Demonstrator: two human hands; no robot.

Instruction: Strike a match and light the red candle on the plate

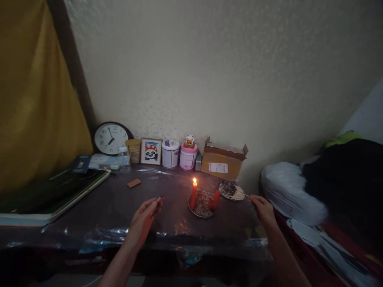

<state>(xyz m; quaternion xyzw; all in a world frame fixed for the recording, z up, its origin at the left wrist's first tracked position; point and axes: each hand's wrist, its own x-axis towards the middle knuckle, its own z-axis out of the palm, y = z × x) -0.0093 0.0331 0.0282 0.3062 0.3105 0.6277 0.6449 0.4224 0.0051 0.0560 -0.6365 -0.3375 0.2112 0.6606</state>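
Observation:
A tall red candle (194, 195) burns upright on a small round metal plate (203, 215). On the same plate a second red candle (216, 198) leans to the right, with no flame showing. My right hand (263, 210) pinches a thin pale stick (246, 195) just right of another round plate (230, 191) covered with dark and pale matter. Left of the candles, my left hand (143, 221) grips a small reddish-brown thing (160, 198) between thumb and fingers; its kind is unclear. A flat brown rectangular piece (133, 183) lies farther back on the table.
Along the wall stand a clock (111, 138), a framed panda picture (151, 151), a white tin (170, 154), a pink tin (188, 156) with a figurine, and an open cardboard box (223, 161). Books (60, 191) lie left; a white plastic bag (290, 191) sits right.

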